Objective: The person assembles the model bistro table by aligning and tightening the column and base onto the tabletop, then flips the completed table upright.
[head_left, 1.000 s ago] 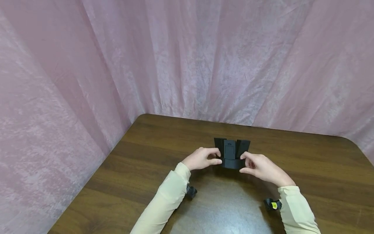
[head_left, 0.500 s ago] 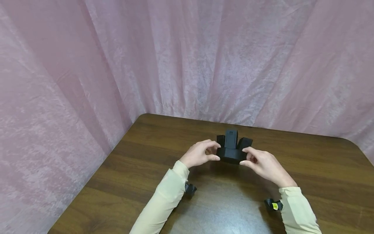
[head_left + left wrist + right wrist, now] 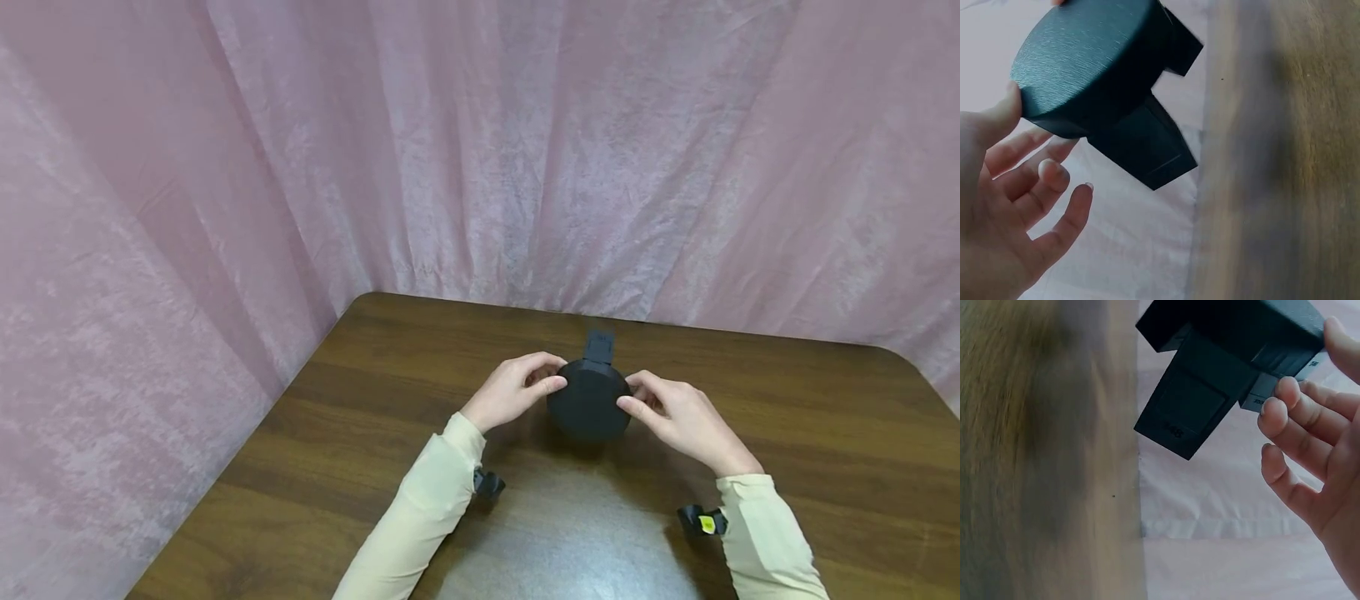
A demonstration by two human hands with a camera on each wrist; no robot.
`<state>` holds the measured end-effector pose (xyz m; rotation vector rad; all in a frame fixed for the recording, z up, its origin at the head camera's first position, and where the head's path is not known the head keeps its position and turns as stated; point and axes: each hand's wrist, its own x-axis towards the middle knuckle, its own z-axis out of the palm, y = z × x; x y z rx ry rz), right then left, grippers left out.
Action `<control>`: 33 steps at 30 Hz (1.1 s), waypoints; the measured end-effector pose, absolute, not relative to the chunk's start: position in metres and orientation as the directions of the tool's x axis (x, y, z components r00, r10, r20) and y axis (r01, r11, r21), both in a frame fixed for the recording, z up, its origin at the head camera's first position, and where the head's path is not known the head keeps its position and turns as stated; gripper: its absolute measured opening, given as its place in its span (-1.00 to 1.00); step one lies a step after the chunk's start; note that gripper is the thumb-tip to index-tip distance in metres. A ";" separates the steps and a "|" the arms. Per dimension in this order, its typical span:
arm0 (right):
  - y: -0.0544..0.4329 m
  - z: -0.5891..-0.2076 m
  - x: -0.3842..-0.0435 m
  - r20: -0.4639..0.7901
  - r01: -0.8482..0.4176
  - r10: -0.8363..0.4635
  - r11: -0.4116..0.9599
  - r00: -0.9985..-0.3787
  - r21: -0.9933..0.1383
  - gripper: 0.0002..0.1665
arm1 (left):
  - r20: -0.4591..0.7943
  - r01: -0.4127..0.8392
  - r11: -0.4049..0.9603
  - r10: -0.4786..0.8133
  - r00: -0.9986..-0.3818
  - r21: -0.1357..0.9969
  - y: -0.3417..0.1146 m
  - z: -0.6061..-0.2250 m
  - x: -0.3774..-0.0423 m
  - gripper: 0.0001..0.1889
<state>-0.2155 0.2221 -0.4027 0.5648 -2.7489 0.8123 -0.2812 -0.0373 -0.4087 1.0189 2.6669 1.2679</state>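
Note:
Both hands hold a black object with a round, flat disc base [image 3: 588,404] and rectangular blocks sticking out of it. Its smooth round face is turned to me in the head view, with one block [image 3: 599,346] showing above the rim. My left hand [image 3: 513,392] pinches the disc's left edge with the thumb on the flat face. On the opposite edge, my right hand [image 3: 684,421] pinches with its thumb at the front. The left wrist view shows two blocks [image 3: 1147,147] jutting from behind the disc. Small light marks on a block [image 3: 1179,400] are too blurred to read.
A brown wooden table [image 3: 315,467] lies under the hands, its far edge against a pink curtain [image 3: 480,167]. Black devices sit at the left wrist [image 3: 489,485] and the right wrist [image 3: 702,522], below pale yellow sleeves.
The black object has been tilted: its blocks faced me and pointed up before, and now they lean away while the round base faces me. Both hands have kept their grip on its sides.

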 end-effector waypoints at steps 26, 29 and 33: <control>0.219 -0.417 -0.223 0.117 -0.333 -0.331 0.730 -0.936 -0.597 -0.57 | 0.187 0.436 0.452 0.496 -0.848 0.778 -0.031 -0.413 -0.278 -0.80; 0.220 -0.419 -0.224 0.088 -0.320 -0.338 0.729 -0.937 -0.605 -0.56 | 0.185 0.438 0.464 0.496 -0.849 0.770 -0.030 -0.416 -0.279 -0.79; 0.221 -0.421 -0.226 0.037 -0.301 -0.354 0.731 -0.935 -0.613 -0.54 | 0.179 0.440 0.477 0.497 -0.849 0.761 -0.029 -0.419 -0.280 -0.80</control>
